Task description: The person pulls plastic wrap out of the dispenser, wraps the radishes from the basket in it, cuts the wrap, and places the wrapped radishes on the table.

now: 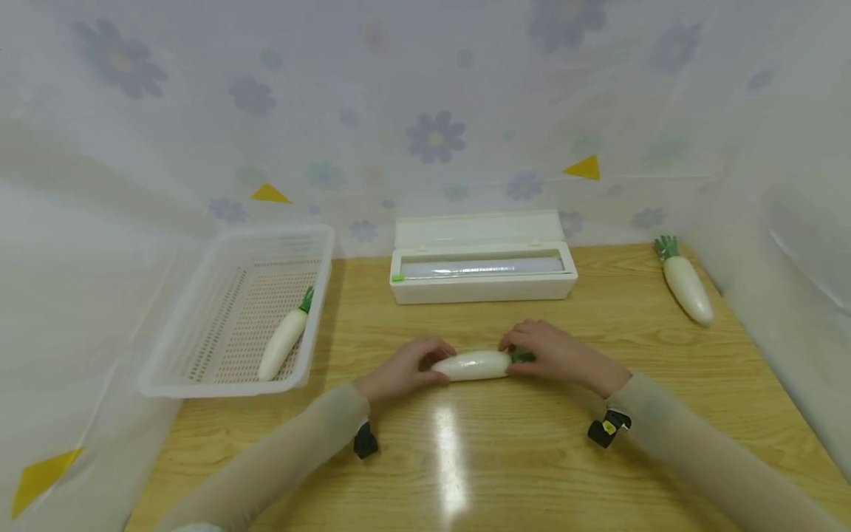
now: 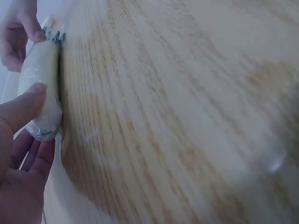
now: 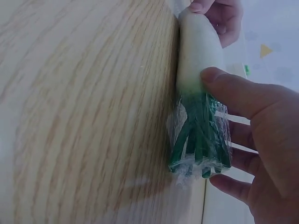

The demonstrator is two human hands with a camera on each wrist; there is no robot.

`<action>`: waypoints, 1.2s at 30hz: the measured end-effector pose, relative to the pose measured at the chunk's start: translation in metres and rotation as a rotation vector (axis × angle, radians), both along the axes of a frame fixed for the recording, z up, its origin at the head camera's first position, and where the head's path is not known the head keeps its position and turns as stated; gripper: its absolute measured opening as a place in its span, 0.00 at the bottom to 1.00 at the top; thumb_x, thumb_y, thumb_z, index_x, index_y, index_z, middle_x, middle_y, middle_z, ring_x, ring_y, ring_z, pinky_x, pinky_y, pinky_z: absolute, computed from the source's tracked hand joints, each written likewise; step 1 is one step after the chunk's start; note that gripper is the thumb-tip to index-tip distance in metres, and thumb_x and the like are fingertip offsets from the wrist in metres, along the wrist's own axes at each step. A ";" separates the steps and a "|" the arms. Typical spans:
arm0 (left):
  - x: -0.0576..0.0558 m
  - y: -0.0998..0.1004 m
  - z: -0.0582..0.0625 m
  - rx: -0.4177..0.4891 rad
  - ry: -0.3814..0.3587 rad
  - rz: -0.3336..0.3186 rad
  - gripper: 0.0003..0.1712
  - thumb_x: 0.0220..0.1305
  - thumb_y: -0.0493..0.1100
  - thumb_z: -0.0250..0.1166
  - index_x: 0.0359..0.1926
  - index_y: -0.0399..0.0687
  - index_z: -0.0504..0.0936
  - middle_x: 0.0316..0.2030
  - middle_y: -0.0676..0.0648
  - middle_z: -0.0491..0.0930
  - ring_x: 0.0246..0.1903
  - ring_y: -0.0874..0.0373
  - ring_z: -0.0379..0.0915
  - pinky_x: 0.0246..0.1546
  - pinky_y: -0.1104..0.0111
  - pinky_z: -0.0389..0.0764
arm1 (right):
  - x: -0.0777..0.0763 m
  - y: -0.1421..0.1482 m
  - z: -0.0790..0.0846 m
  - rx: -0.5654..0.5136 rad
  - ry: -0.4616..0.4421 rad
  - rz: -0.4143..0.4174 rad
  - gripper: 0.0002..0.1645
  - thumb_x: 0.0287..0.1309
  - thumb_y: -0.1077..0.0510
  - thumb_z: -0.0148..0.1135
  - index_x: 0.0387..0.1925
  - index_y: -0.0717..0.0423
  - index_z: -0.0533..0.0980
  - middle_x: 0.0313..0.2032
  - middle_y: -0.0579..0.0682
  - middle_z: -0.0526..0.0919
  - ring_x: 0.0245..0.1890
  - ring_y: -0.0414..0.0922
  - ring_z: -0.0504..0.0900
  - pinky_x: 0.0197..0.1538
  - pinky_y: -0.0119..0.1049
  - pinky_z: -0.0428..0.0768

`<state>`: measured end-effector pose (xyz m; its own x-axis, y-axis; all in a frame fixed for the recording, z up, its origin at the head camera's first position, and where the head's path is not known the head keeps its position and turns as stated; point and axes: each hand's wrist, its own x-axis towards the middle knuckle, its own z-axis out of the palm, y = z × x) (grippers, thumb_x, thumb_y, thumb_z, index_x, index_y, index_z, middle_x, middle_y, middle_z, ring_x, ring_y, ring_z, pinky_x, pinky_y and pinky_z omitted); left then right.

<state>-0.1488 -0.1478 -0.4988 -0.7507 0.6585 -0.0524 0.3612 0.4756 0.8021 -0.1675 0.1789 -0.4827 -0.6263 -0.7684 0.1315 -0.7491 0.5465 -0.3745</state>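
Note:
A white radish (image 1: pixel 475 365) with a green leafy top lies crosswise on the table, wrapped in clear plastic film. My left hand (image 1: pixel 404 371) holds its rounded tip between thumb and fingers. At the leafy end, my right hand (image 1: pixel 555 357) grips it, the thumb on the white root just above the leaves in the right wrist view. Crinkled film (image 3: pixel 182 168) bunches around the cut green stalks (image 3: pixel 198 135). In the left wrist view, the film also shows shiny folds over the radish (image 2: pixel 42 65) near the tip.
Behind the hands stands a white film dispenser box (image 1: pixel 484 290), lid raised, a roll inside. A white plastic basket (image 1: pixel 153 373) at the left holds another radish (image 1: pixel 282 346). A further radish (image 1: pixel 688 290) lies at the table's right edge. Flowered sheeting (image 1: pixel 435 74) surrounds the wooden table (image 1: pixel 532 473).

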 end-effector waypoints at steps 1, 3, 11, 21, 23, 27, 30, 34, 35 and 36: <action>0.000 0.000 0.001 -0.025 0.011 -0.010 0.24 0.69 0.47 0.72 0.63 0.49 0.81 0.52 0.53 0.80 0.51 0.61 0.75 0.58 0.65 0.77 | 0.001 0.000 0.000 0.001 0.009 -0.001 0.20 0.63 0.47 0.75 0.52 0.50 0.82 0.46 0.43 0.84 0.46 0.44 0.80 0.51 0.49 0.79; -0.001 0.000 0.003 -0.069 0.041 -0.028 0.27 0.68 0.47 0.72 0.65 0.48 0.81 0.50 0.52 0.80 0.49 0.61 0.73 0.56 0.66 0.77 | 0.003 -0.001 0.000 -0.005 0.054 -0.006 0.21 0.61 0.46 0.75 0.52 0.50 0.82 0.46 0.43 0.84 0.47 0.44 0.79 0.52 0.49 0.78; 0.002 0.003 0.003 -0.032 0.010 0.048 0.24 0.65 0.44 0.76 0.61 0.47 0.84 0.46 0.52 0.79 0.46 0.62 0.74 0.52 0.68 0.78 | 0.016 -0.008 0.004 -0.116 0.132 0.058 0.05 0.63 0.51 0.74 0.35 0.46 0.85 0.29 0.35 0.80 0.31 0.33 0.73 0.37 0.33 0.75; 0.016 0.010 -0.001 -0.046 0.117 0.070 0.34 0.62 0.46 0.78 0.68 0.46 0.80 0.39 0.51 0.74 0.39 0.62 0.68 0.43 0.71 0.75 | 0.025 -0.008 -0.006 -0.071 0.011 -0.055 0.06 0.70 0.56 0.67 0.39 0.49 0.88 0.35 0.42 0.88 0.35 0.37 0.83 0.41 0.39 0.85; 0.020 0.012 0.000 -0.056 0.131 0.059 0.36 0.61 0.47 0.78 0.69 0.45 0.79 0.39 0.51 0.74 0.38 0.61 0.68 0.43 0.71 0.75 | 0.025 -0.009 -0.008 -0.083 0.009 -0.082 0.06 0.70 0.56 0.66 0.38 0.49 0.88 0.34 0.43 0.88 0.35 0.38 0.84 0.40 0.40 0.85; 0.028 0.017 0.001 -0.061 0.147 0.024 0.38 0.61 0.50 0.78 0.68 0.41 0.78 0.50 0.47 0.80 0.44 0.60 0.75 0.46 0.72 0.79 | 0.026 -0.012 -0.010 -0.106 -0.035 -0.141 0.07 0.70 0.57 0.66 0.34 0.50 0.86 0.31 0.42 0.87 0.31 0.36 0.82 0.38 0.39 0.84; 0.034 0.023 0.000 -0.027 0.151 -0.026 0.36 0.67 0.50 0.74 0.70 0.38 0.76 0.58 0.43 0.81 0.48 0.60 0.79 0.49 0.73 0.81 | 0.026 -0.014 -0.010 -0.129 -0.101 -0.190 0.09 0.70 0.56 0.66 0.31 0.48 0.84 0.26 0.38 0.82 0.26 0.32 0.75 0.33 0.34 0.80; 0.042 0.030 0.000 0.026 0.124 -0.082 0.29 0.75 0.42 0.63 0.71 0.33 0.72 0.59 0.40 0.82 0.46 0.63 0.81 0.49 0.75 0.82 | 0.025 -0.016 -0.008 -0.139 -0.147 -0.241 0.13 0.71 0.52 0.66 0.28 0.45 0.80 0.24 0.35 0.76 0.24 0.32 0.71 0.31 0.32 0.76; 0.043 0.032 0.000 0.034 0.117 -0.093 0.29 0.75 0.39 0.61 0.71 0.31 0.71 0.59 0.39 0.82 0.46 0.63 0.81 0.49 0.75 0.82 | 0.025 -0.017 -0.008 -0.137 -0.149 -0.251 0.13 0.71 0.51 0.66 0.27 0.45 0.80 0.24 0.35 0.77 0.24 0.32 0.72 0.31 0.32 0.76; 0.045 0.033 0.000 0.034 0.102 -0.096 0.29 0.74 0.37 0.60 0.71 0.30 0.70 0.59 0.39 0.82 0.46 0.65 0.81 0.49 0.76 0.82 | 0.025 -0.017 -0.008 -0.136 -0.152 -0.261 0.13 0.71 0.51 0.66 0.28 0.45 0.80 0.24 0.35 0.77 0.25 0.33 0.73 0.31 0.32 0.77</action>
